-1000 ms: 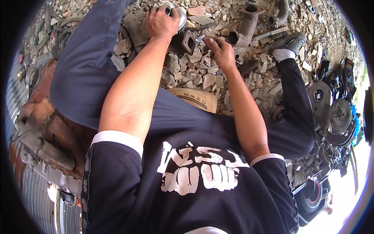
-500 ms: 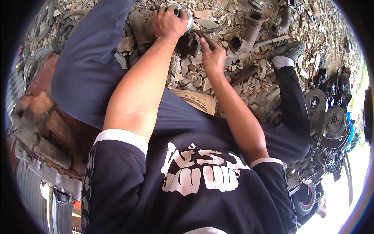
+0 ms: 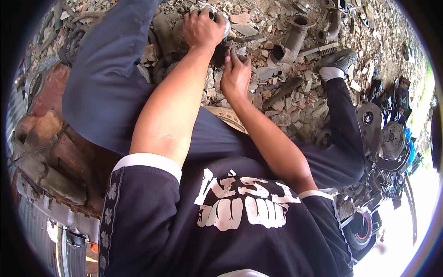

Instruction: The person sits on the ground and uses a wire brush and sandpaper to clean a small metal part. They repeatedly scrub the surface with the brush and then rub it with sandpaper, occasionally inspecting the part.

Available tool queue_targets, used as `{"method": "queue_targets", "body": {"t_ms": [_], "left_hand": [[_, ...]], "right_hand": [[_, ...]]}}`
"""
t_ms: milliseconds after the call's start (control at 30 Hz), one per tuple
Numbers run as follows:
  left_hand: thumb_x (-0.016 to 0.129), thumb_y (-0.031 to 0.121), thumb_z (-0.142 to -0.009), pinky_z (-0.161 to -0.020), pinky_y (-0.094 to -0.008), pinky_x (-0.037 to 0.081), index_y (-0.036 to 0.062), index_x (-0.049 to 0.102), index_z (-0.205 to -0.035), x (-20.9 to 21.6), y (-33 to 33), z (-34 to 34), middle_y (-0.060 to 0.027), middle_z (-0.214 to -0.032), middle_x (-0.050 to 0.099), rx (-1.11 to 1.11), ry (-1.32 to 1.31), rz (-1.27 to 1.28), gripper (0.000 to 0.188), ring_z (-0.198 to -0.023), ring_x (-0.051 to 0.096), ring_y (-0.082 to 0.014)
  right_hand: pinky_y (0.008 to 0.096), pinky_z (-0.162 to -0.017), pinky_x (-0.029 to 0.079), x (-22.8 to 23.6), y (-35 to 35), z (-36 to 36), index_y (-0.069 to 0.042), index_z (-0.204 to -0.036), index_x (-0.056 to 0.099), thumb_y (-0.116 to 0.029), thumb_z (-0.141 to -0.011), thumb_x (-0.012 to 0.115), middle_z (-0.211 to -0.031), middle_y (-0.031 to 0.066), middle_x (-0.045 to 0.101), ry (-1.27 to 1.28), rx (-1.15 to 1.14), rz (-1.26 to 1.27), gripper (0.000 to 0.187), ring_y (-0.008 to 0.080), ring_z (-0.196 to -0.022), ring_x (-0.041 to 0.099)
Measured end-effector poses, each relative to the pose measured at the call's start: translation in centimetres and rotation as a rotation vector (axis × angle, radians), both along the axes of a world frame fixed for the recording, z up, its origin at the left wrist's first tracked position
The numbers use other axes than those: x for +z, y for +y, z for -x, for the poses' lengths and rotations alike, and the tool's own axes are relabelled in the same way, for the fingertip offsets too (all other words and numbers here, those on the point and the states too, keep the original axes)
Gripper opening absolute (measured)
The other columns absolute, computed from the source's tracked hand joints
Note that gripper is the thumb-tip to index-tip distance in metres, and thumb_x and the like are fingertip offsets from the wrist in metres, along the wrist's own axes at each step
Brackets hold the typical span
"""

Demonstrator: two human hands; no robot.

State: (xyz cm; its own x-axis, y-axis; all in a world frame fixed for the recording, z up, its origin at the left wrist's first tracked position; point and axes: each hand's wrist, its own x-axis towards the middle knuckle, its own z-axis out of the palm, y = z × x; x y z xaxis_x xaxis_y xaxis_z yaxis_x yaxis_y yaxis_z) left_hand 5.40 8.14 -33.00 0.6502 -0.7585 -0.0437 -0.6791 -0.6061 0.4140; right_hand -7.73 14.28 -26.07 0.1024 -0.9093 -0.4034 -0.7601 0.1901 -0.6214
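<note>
My left hand (image 3: 203, 31) is closed over a silver, rounded metal pipe piece (image 3: 225, 27), whose round opening shows by the fingers. Just below it and to the right, my right hand (image 3: 237, 78) grips the flanged end of a dark, rusty metal pipe (image 3: 220, 56). Its fingers cover most of that flange, and the left wrist hides part of the pipe. I cannot make out whether the silver piece and the rusty pipe are joined.
Right of my hands, a rusty flanged exhaust elbow (image 3: 292, 42) lies on broken stone, with a wire brush (image 3: 318, 50) beside it. My shoe (image 3: 339, 59) rests close by. Large rusty metal parts (image 3: 48, 152) stand at left; engine parts (image 3: 392, 141) are piled at right.
My right hand has shifted left and slightly down, and its fingers now cover the rusty flange that showed before. My left hand stays on the silver piece, moving only slightly.
</note>
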Motion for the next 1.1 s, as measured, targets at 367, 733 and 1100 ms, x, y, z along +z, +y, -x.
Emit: {"method": "queue_targets", "body": {"t_ms": [367,733,1100], "left_hand": [[0.064,0.038,-0.085,-0.101,-0.0470,0.049,0.0099,0.075,-0.111,0.7,-1.2,0.1,-0.0176,-0.115,0.070,0.013,-0.013,-0.081,0.039,-0.117,0.059,-0.0365],[0.062,0.038,-0.086,-0.103,-0.0483,0.048,0.0079,0.074,-0.113,1.2,-1.1,0.3,-0.0187,-0.119,0.067,0.010,0.035,-0.112,0.042,-0.118,0.058,-0.0367],[0.063,0.037,-0.086,-0.104,-0.0475,0.048,0.0081,0.074,-0.114,1.0,-1.1,0.0,-0.0185,-0.118,0.068,0.021,0.022,-0.102,0.042,-0.118,0.059,-0.0361]], "right_hand": [[0.0481,-0.088,0.048,-0.4,-1.9,0.4,0.002,-0.133,0.065,-0.015,-0.102,0.058,-0.106,0.0272,0.056,0.015,0.044,-0.035,0.036,0.0401,-0.095,0.059],[0.0481,-0.085,0.048,-0.6,-1.8,0.9,0.000,-0.129,0.069,-0.018,-0.102,0.060,-0.098,0.0229,0.056,-0.055,0.015,-0.090,0.034,0.0369,-0.090,0.060],[0.0491,-0.086,0.049,0.1,-1.7,0.2,-0.003,-0.129,0.070,-0.020,-0.102,0.060,-0.100,0.0249,0.060,-0.035,-0.016,-0.099,0.033,0.0393,-0.090,0.062]]}}
